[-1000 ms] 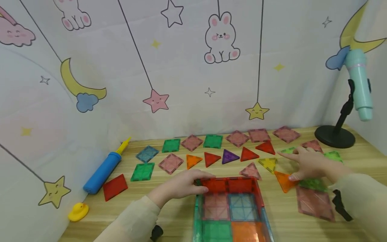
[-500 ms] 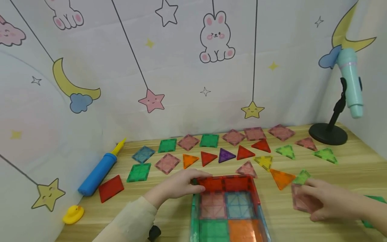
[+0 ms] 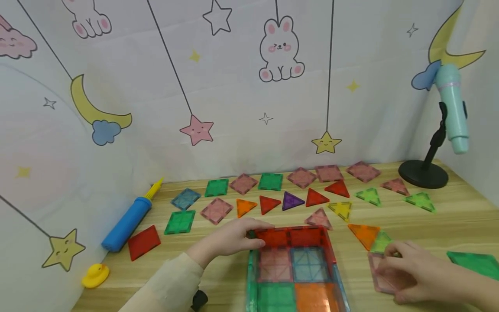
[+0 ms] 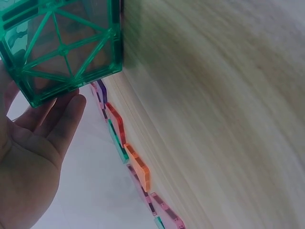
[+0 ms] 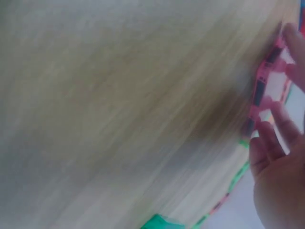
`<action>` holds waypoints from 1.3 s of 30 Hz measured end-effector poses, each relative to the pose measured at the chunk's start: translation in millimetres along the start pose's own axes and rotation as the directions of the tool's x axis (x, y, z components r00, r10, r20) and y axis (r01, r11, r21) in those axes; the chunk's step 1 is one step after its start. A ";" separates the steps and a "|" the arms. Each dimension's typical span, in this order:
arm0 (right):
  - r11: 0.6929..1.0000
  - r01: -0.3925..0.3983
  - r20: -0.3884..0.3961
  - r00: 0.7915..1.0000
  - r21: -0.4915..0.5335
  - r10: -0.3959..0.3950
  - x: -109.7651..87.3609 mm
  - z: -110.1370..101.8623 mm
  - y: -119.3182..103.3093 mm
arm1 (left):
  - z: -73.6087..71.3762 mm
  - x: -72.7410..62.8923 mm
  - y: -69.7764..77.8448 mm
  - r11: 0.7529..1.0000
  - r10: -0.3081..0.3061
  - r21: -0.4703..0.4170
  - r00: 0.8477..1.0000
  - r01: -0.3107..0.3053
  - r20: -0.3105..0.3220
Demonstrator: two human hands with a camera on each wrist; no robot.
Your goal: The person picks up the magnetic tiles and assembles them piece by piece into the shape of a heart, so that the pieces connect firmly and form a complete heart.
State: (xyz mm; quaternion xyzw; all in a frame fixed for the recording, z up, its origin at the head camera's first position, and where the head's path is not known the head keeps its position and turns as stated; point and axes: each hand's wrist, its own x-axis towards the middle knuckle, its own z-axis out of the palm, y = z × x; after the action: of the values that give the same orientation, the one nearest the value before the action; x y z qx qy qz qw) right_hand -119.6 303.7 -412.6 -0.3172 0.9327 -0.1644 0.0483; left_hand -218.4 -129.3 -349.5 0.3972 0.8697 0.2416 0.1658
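Observation:
A low open box of magnetic tiles (image 3: 331, 247) stands at the near middle, with red, green and blue walls. Pink, blue, green and orange squares line its floor. My left hand (image 3: 230, 237) grips the box's far left corner, thumb near the red wall. The left wrist view shows its fingers behind a green wall tile (image 4: 62, 47). To the right of the box, my right hand (image 3: 421, 273) holds a pink square magnetic tile (image 3: 375, 271) by its edges, low over the table. A light green triangle tile (image 3: 382, 242) and an orange triangle tile (image 3: 364, 234) lie just beyond it.
Several square and triangle tiles lie in loose rows along the back, including a purple triangle (image 3: 291, 201). A red tile (image 3: 144, 242), a blue pump (image 3: 126, 225) and a yellow duck (image 3: 95, 275) are left. A microphone stand (image 3: 422, 174) stands back right; a green tile (image 3: 475, 263) lies right.
My right hand has left the orange triangle, taken hold of the pink square and drawn it nearer and slightly left. The light green triangle now sits against the orange one. The left hand stays put.

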 end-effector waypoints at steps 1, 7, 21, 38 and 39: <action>0.999 -0.037 0.014 0.999 0.028 0.037 -0.5 -1.1 0.0 | 0.2 0.3 0.1 1.000 0.000 -0.003 1.000 0.000 0.002; 0.997 -0.003 -0.285 0.958 -0.080 -0.020 10.3 -9.4 11.3 | 0.4 2.5 -1.5 1.000 0.013 -0.003 1.000 -0.013 0.005; 0.951 -0.181 -0.105 0.982 -0.252 0.159 37.4 -27.8 40.1 | 2.3 2.4 -1.4 1.000 0.014 0.003 1.000 -0.014 -0.001; 0.966 0.139 -0.240 0.952 -0.220 -0.191 11.3 -17.1 52.5 | 2.1 1.3 -2.2 1.000 0.004 0.007 1.000 -0.004 -0.004; 0.965 0.139 -0.230 0.954 -0.223 -0.191 10.8 -16.2 50.9 | 2.0 0.8 -2.3 1.000 0.002 0.007 1.000 -0.002 -0.004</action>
State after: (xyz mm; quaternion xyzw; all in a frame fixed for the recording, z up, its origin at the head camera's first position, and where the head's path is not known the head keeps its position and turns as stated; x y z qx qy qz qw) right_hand -160.6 339.5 -414.4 -0.3746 0.9133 -0.1099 -0.1162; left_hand -219.4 -129.4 -352.5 0.3982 0.8704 0.2396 0.1625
